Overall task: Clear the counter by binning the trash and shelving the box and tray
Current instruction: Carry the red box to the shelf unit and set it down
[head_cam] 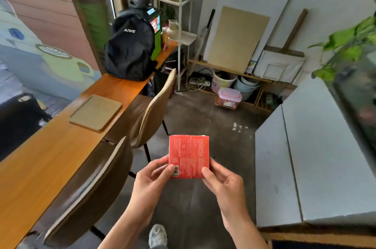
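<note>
A flat red box (189, 153) with fine print and a barcode hangs over the floor in the middle of the head view. My left hand (151, 181) pinches its lower left corner and my right hand (223, 182) grips its lower right edge. A tan tray (95, 112) lies flat on the long wooden counter (40, 171) at the left. A white metal shelf rack (183, 31) stands at the counter's far end.
Two brown chairs (154, 110) (85, 189) are tucked along the counter. A black backpack (131, 49) sits at its far end. A grey-white table (305, 159) stands at the right with a plant tank. Buckets (223, 81) and a pink-lidded container (228, 97) sit under a low shelf ahead.
</note>
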